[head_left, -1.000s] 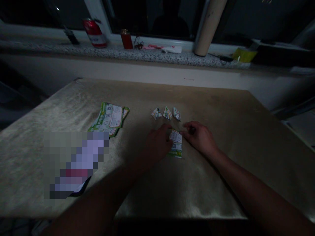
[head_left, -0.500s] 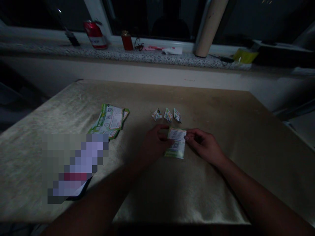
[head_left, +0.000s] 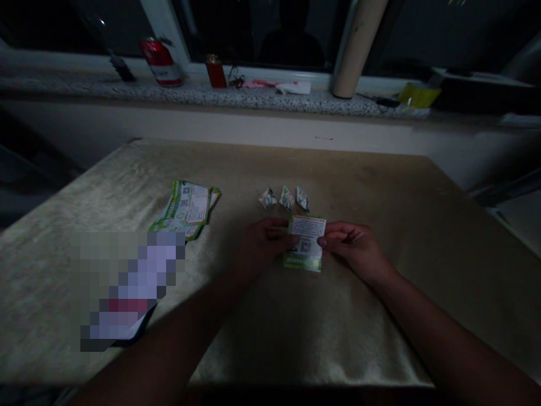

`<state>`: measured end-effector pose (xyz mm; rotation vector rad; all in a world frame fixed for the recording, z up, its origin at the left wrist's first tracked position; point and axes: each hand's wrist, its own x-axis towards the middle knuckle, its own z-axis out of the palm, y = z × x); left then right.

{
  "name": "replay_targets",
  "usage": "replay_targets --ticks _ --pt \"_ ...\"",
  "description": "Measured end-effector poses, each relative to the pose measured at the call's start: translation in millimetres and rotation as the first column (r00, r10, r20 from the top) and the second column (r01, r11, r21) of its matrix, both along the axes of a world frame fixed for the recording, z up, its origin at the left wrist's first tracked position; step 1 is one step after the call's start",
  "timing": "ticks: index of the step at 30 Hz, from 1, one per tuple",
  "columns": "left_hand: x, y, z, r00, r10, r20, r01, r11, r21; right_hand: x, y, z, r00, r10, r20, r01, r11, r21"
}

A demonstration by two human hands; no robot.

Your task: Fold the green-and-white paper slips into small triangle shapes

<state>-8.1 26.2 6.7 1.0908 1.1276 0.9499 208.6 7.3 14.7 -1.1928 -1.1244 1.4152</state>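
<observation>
A small green-and-white printed paper slip is held between both hands just above the table. My left hand pinches its left edge and my right hand pinches its right edge. Just beyond the slip, three small folded paper triangles lie in a row on the table. A loose stack of the same printed slips lies to the left.
The tan table sits below a granite window ledge carrying a red can, a red lighter, a cardboard tube and yellow paper. A blurred-out object lies at the table's left front.
The slip has been lifted off the table and opened wider between both hands; my right hand shifted slightly right as the paper spread.
</observation>
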Motion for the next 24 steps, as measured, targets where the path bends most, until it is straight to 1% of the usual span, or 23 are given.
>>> replay_targets --ticks 2,4,7,8,10,12,15,16,17,19,21,24 --pt "-3 1 -0.1 1.0 0.019 -0.01 -0.019 1.0 0.019 1 1 -1.2 1.0 -0.002 -0.008 0.002 1.0 0.005" --pt "-7 0 2.3 0.999 0.034 -0.041 -0.031 0.997 0.066 3 2 -3.3 1.0 0.0 -0.019 0.0 1.0 0.005" --pt "-13 -2 10.3 0.985 0.041 -0.167 -0.006 0.978 0.207 6 3 -6.9 0.999 0.008 -0.05 -0.007 1.0 0.012" --pt "-15 -4 13.2 0.977 0.026 -0.209 0.03 0.965 0.262 8 3 -8.0 0.998 0.014 -0.065 -0.013 1.0 0.017" --pt "-18 -6 17.5 0.943 -0.024 -0.333 0.157 0.913 0.377 10 3 -9.4 0.996 0.03 -0.089 -0.028 0.999 0.023" --pt "-19 -6 18.0 0.896 -0.083 -0.436 0.296 0.843 0.45 11 3 -10.2 0.993 0.06 -0.101 -0.058 0.998 0.016" --pt "-19 -6 13.1 0.826 -0.175 -0.535 0.477 0.722 0.5 11 2 -10.7 0.985 0.134 -0.11 -0.135 0.991 -0.002" --pt "-18 -6 11.2 0.809 -0.187 -0.557 0.51 0.693 0.509 11 2 -10.9 0.981 0.16 -0.112 -0.161 0.987 -0.005" --pt "-17 -6 9.5 0.798 -0.19 -0.572 0.528 0.676 0.513 10 1 -11.0 0.977 0.182 -0.114 -0.184 0.983 -0.004" --pt "-15 -7 7.9 0.799 -0.191 -0.57 0.533 0.663 0.525 9 1 -11.0 0.97 0.214 -0.119 -0.215 0.977 0.0" --pt "-14 -9 8.1 0.806 -0.206 -0.555 0.535 0.652 0.537 8 0 -10.6 0.967 0.217 -0.134 -0.218 0.976 0.006" --pt "-15 -11 9.3 0.813 -0.222 -0.538 0.53 0.664 0.527 6 -3 -9.2 0.973 0.176 -0.149 -0.167 0.983 0.07"
